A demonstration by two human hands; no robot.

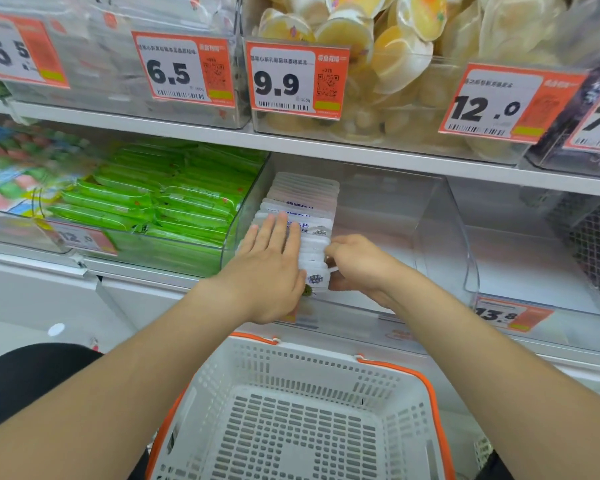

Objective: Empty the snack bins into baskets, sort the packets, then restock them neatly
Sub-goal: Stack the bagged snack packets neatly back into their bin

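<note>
Centre frame: left hand flat, fingers straight on the white packets, right hand curled round their edge. Squeeze unevenly and the row could topple across the clear bin.

A row of packets stands inside a snack bin, along its left wall. The left hand lies flat on the row's left side, and the right hand grips the front packets from the right. A basket sits below, before the bin. A neighbouring bin of flat packs stands to the left. On the upper shelf above is a tub of jelly cups.
</note>
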